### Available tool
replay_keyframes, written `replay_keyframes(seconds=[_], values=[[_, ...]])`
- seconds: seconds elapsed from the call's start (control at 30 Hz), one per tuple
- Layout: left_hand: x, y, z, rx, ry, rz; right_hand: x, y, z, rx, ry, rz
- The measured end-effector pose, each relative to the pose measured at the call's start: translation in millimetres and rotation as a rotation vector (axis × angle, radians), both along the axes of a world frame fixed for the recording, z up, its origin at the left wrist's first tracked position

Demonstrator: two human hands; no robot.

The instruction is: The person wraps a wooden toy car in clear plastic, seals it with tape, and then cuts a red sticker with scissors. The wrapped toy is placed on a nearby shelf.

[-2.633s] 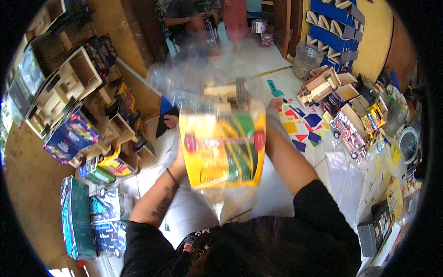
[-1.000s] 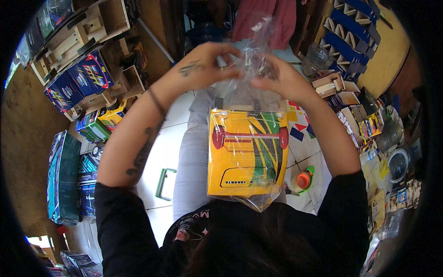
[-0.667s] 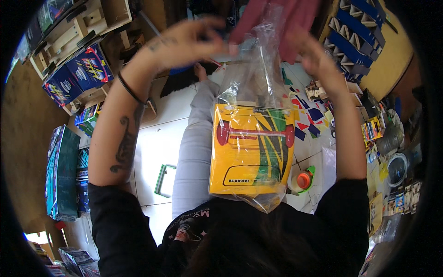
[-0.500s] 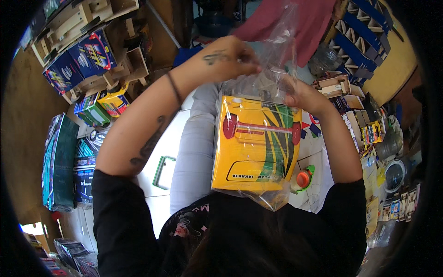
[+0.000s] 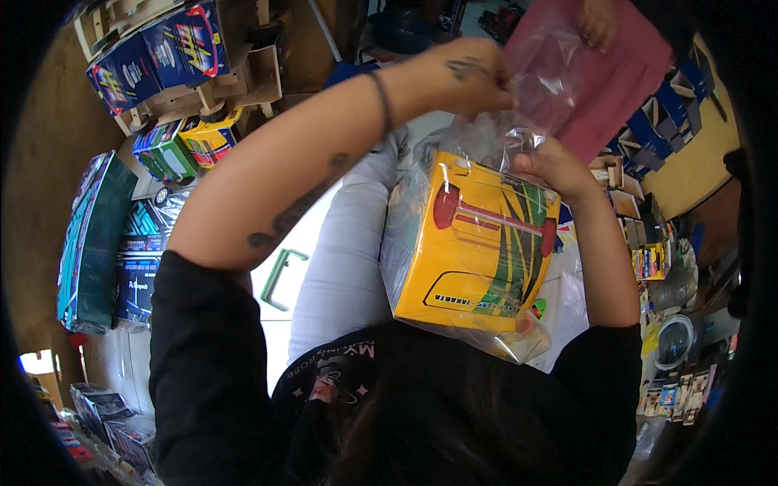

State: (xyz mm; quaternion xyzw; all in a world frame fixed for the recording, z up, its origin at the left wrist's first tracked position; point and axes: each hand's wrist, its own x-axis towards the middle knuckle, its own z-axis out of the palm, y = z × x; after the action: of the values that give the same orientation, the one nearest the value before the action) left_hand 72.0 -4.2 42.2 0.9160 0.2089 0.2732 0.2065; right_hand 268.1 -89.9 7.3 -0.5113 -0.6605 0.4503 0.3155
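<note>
The yellow toy bus body (image 5: 478,243), striped green with red lamp shapes at its end, sits tilted in the lap just below both hands, inside a clear plastic bag (image 5: 551,69). It looks boxy, stiff-walled and probably light for its bulk. The film over it is glossy and limp, so it should slide under the fingers; a sharp corner could split it. The broad side walls or the underside seem the sound places to take hold, rather than the thin, slack plastic above.

The right hand (image 5: 559,166) grasps the bunched plastic at the body's upper edge, thumb laid across it. The left hand (image 5: 478,81), just beyond, has its fingers bent in at the film; its fingertips are partly hidden, so I cannot tell whether they pinch it. The bag's loose top spreads past both.

Below the left hand a grey trouser leg (image 5: 344,251) runs beside the bus, with a green frame (image 5: 281,279) on the tiled floor further left. Well left of the hands lie a teal box (image 5: 101,243) and, above it, stacked blue-sided toy trucks (image 5: 162,53). Beyond the hands hangs another person's dark pink garment (image 5: 620,89), that person's hand (image 5: 598,24) near it. To the right of the hands stand blue panels (image 5: 660,130) and, lower, a round tub (image 5: 674,342).
</note>
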Motion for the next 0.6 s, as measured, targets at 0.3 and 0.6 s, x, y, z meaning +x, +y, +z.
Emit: replay_keyframes(seconds=[0.3, 0.6], values=[[32.9, 1.3, -4.9, 0.459, -0.145, -0.001, -25.4, 6.6, 3.7, 0.245, -0.111, -0.184], [-40.1, -7.9, 11.1, 0.101, -0.473, 0.016, 5.3, -6.1, -2.1, 0.277, 0.280, -0.157]])
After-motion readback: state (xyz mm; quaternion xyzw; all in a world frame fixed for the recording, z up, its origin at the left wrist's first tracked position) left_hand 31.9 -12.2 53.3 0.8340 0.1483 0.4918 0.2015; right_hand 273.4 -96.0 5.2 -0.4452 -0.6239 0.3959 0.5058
